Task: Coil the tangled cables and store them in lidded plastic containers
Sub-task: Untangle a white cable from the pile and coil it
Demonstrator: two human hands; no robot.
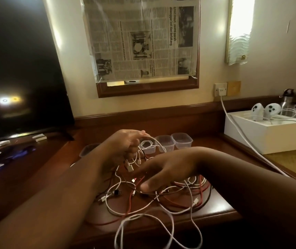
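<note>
Head view. Left hand: raised above the desk, fingers curled round a small coil of white cable, plugs dangling below. Right hand: lowered over the tangled cables, fingers relaxed and spread, thumb touching the strands; gripped nothing that could be seen. Tangle of white, red and dark cables lay on the near desk edge. Clear plastic containers stood in a row just beyond. Television far left; white box right; newspaper covered the wall frame.
</note>
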